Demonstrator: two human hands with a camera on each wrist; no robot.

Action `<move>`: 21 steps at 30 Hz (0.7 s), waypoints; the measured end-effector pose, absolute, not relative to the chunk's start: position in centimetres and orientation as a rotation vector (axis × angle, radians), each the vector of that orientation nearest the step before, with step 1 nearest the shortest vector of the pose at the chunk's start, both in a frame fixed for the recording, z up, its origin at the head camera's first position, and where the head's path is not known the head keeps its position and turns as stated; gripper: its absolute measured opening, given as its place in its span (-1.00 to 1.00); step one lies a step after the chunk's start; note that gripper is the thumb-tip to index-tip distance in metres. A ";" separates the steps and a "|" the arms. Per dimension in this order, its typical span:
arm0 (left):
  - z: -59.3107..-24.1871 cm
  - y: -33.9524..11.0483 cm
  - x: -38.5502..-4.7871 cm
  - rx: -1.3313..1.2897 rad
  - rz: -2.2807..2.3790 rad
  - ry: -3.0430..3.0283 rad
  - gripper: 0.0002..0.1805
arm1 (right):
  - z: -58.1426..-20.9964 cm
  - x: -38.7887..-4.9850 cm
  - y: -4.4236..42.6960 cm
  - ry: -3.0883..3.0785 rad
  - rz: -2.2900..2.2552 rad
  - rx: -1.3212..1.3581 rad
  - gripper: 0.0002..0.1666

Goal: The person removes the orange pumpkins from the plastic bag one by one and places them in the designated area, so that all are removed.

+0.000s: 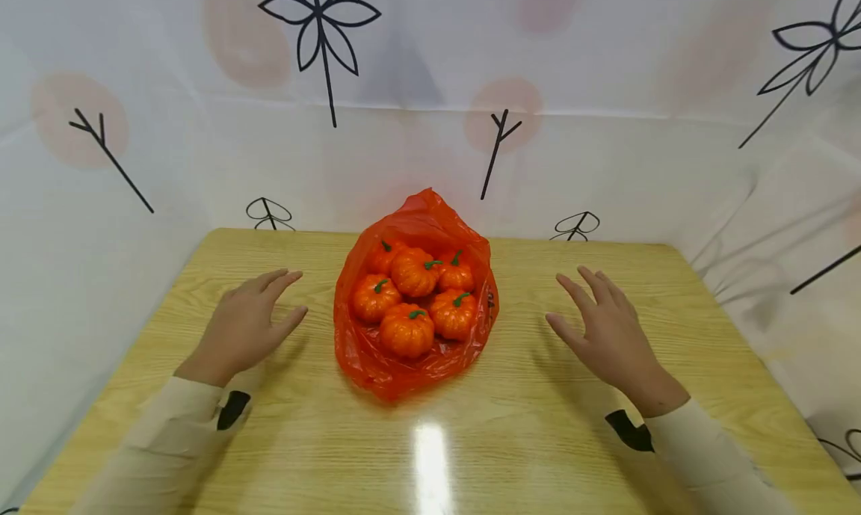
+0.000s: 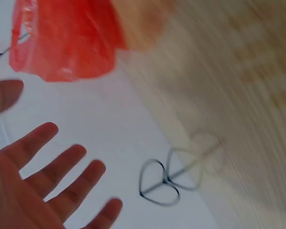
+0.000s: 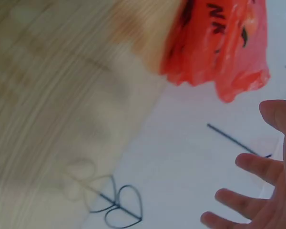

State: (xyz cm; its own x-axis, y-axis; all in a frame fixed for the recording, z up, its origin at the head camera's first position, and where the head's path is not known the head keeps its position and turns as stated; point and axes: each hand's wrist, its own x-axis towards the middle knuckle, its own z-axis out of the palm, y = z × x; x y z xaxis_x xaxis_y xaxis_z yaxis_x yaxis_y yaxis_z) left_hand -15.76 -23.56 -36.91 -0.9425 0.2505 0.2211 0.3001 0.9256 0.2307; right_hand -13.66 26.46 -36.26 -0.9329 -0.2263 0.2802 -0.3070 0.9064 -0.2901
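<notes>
A red plastic bag point(image 1: 380, 377) stands open at the middle of the table, holding several small orange pumpkins point(image 1: 407, 331) with green stems. To the left of the bag my left hand point(image 1: 245, 324) is held over the table, fingers apart, touching nothing. My right hand point(image 1: 615, 335) is on the bag's other side, likewise spread and holding nothing. In the left wrist view the bag point(image 2: 71, 43) appears beyond the spread fingers of my left hand point(image 2: 52, 176). Dark lettering shows on the bag point(image 3: 214, 47) in the right wrist view, above my right hand point(image 3: 267, 181).
The light wooden table point(image 1: 323, 455) reflects a bright streak near its front. White cloth point(image 1: 403, 156) with dark plant drawings and pale pink blotches hangs behind it and along both sides.
</notes>
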 end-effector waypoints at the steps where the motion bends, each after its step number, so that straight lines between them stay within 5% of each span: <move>1: -36.9 -23.0 -15.9 -0.441 -0.430 -2.849 -0.41 | -36.1 -13.7 26.0 -2.793 0.504 0.426 -0.26; 8: -36.8 -19.7 -16.8 -0.387 -0.894 -2.673 -0.69 | -35.7 -14.1 22.4 -2.573 0.663 0.556 -0.51; 21: -39.0 -17.6 -17.9 -0.156 -1.298 -2.597 -0.72 | -36.1 -15.4 17.3 -2.424 0.935 0.674 -0.67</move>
State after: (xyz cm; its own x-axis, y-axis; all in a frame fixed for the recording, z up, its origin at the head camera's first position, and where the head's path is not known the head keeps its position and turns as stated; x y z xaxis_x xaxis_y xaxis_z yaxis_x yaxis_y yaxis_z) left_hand -17.86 -17.58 -38.96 -0.9671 -0.0089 0.2541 0.1979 0.6010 0.7743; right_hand -15.38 17.33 -36.14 -0.7776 -0.2768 0.5645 -0.5842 0.6500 -0.4860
